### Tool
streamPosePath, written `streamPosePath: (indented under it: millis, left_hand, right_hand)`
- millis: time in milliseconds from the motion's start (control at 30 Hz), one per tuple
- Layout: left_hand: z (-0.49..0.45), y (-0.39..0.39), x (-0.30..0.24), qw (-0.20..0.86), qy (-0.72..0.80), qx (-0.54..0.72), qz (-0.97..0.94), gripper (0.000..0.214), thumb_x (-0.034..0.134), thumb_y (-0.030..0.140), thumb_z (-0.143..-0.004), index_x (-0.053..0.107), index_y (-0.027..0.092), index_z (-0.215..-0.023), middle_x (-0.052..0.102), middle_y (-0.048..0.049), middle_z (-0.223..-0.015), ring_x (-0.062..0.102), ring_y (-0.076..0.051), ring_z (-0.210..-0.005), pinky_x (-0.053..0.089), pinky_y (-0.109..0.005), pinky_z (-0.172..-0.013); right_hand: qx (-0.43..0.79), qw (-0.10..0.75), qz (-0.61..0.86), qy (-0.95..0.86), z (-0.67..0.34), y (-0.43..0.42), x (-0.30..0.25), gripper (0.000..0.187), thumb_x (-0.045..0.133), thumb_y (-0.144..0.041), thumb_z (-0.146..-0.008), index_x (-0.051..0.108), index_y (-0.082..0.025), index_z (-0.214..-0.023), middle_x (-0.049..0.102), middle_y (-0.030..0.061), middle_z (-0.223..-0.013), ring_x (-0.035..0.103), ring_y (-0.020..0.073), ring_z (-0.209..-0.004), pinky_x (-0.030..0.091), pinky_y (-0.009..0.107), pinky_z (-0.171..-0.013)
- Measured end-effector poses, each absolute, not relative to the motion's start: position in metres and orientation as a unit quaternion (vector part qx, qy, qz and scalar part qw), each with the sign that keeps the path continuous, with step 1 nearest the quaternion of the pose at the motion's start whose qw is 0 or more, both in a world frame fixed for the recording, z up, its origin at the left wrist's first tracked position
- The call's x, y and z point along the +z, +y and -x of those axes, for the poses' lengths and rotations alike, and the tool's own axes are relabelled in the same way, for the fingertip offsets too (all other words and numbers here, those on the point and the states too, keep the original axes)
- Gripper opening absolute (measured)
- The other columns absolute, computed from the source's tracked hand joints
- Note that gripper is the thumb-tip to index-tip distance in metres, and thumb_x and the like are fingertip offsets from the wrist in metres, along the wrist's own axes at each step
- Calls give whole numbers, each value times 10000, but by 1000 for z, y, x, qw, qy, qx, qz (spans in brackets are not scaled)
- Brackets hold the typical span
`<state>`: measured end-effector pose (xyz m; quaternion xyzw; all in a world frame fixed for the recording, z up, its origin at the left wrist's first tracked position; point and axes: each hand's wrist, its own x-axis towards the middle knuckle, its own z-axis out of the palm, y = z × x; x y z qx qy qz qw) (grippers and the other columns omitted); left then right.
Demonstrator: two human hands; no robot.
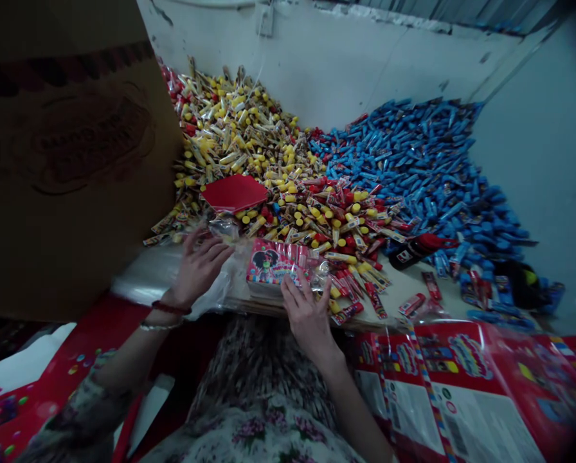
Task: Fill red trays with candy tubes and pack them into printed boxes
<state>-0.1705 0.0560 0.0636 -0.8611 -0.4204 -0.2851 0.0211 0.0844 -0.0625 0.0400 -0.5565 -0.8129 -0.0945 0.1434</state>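
Observation:
My left hand (198, 265) lies with fingers spread on clear plastic wrapping (220, 228) at the near edge of the work surface. My right hand (307, 308) rests with fingers stretched on a stack of pink printed cards in clear film (271, 263) showing a cartoon figure. Just behind the stack lies a heap of small wrapped sweets with yellow and red caps (249, 141). A red folded card (233, 191) sits on that heap above my left hand.
A big pile of blue wrapped sweets (427, 161) fills the right back. A large brown cardboard box (66, 161) stands at the left. Red printed packaging sheets (461, 386) lie at the lower right and lower left. A dark bottle (413, 251) lies among the sweets.

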Motion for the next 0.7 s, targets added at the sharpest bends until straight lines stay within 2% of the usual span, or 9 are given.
streamPosePath:
  millis: [100,267,400,500,600,633,667,700]
  left_hand:
    - [181,45,18,-20,-446,-343,826,365,436,141,-838,652,308,-1080,716,7,-1044,655,-189,-979,172,-524,-1164]
    - [138,27,-56,-122,-477,-405,770,327,431,182,-837,640,272,-1071,701,-27,-1094,643,-237,-1049,176,-582,-1157]
    - [103,17,-90,-173,-493,-442,729,386,420,188,-830,616,290,-1147,660,-69,-1174,606,-283,-1120,347,-579,-1088]
    - [109,11,-88,-225,-498,-458,702,505,481,208,-806,534,334,-1292,542,-25,-1356,465,-310,-1291,388,-550,-1080]
    - [125,13,-55,-246,-526,-500,643,599,435,281,-886,288,348,-1463,358,14,-1504,321,-299,-1386,292,-530,-1141]
    - [128,15,-38,-247,-535,-518,620,602,397,313,-921,205,328,-1492,296,2,-1535,281,-284,-1406,268,-513,-1152]
    - [128,19,-19,-253,-533,-549,592,590,394,346,-936,205,309,-1494,283,-16,-1542,273,-260,-1412,257,-478,-1159]
    - [127,23,-1,-263,-524,-557,588,554,404,377,-941,278,290,-1474,305,-30,-1533,277,-238,-1412,244,-442,-1166]
  right_hand:
    - [-89,153,560,-809,-84,-64,37,471,449,-189,-926,428,-166,-1396,460,134,-1424,237,296,-1419,-4,732,-1069]
    - [-86,153,555,-813,-87,-63,33,468,431,-184,-933,419,-177,-1401,459,123,-1427,238,269,-1421,-36,712,-1075]
    - [-95,151,562,-808,-87,-58,35,440,414,-207,-949,438,-198,-1388,453,102,-1434,229,259,-1426,-82,694,-1075]
    - [-105,161,569,-799,-84,-59,37,427,426,-272,-957,452,-203,-1377,476,106,-1417,252,280,-1415,-73,704,-1064]
    - [-115,211,564,-790,-82,-72,36,431,451,-300,-950,454,-239,-1377,546,92,-1358,372,279,-1355,-46,675,-1090]
    - [-118,250,565,-778,-82,-79,36,413,465,-284,-942,478,-263,-1354,593,76,-1306,441,270,-1304,-4,652,-1109]
    - [-125,302,568,-755,-84,-85,35,384,477,-255,-932,517,-281,-1313,645,61,-1228,514,258,-1230,71,624,-1124]
    - [-132,362,574,-722,-86,-89,36,348,487,-225,-920,559,-286,-1255,685,54,-1135,574,245,-1142,173,589,-1117]
